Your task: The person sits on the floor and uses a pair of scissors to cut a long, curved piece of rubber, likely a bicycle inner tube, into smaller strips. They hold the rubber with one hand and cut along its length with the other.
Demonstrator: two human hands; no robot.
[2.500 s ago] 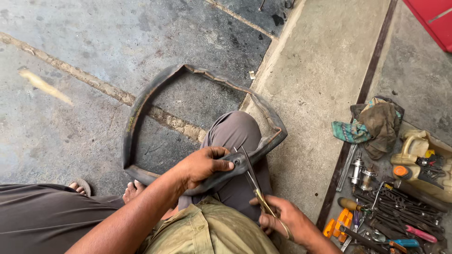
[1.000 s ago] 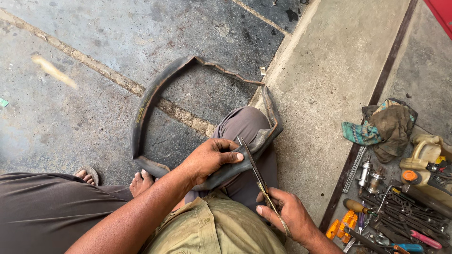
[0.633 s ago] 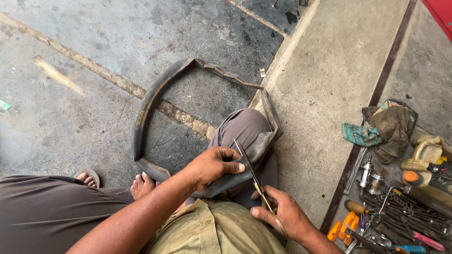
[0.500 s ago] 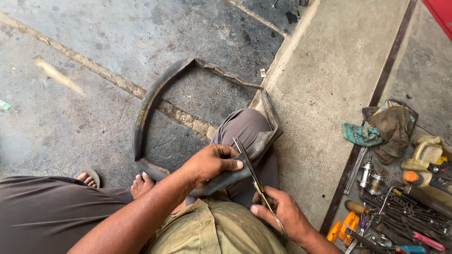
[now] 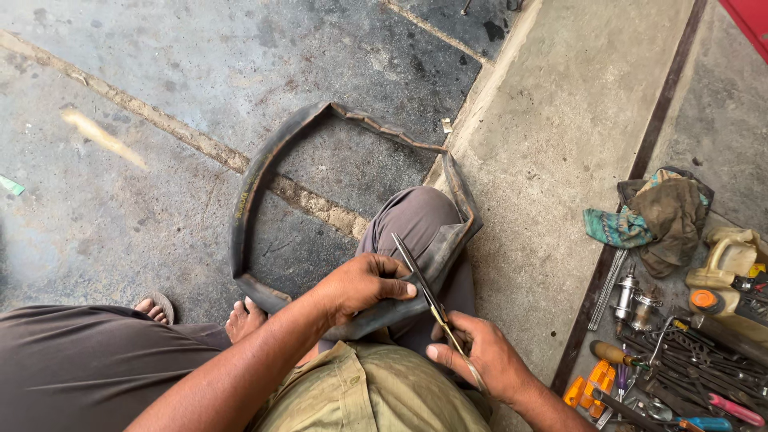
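Since the earlier frames, the long metal scissors [image 5: 422, 290] had been carried a little forward along the rubber, and the right hand [image 5: 480, 358] had been drawn up closer to the left. The dark, flattened rubber inner tube [image 5: 264, 172] was looped on the concrete floor [image 5: 160, 96] and draped over the raised knee in grey trousers [image 5: 416, 220]. Its near section was clamped by the left hand [image 5: 360, 286], whose fingers were curled shut around the folded rubber, thumb pressed on top beside the blades. The scissors were gripped at their handles by the right hand, closed tightly about them; the blades appeared nearly together, lying against the tube's edge just past the left thumb, though how far they were parted could not be told. A bare foot [image 5: 244, 318] rested touching the tube's lower bend. Well apart to the right, a crumpled brown and teal rag [image 5: 652, 216], a cream plastic jug [image 5: 732, 260] and scattered hand tools [image 5: 688, 368] were laid out.
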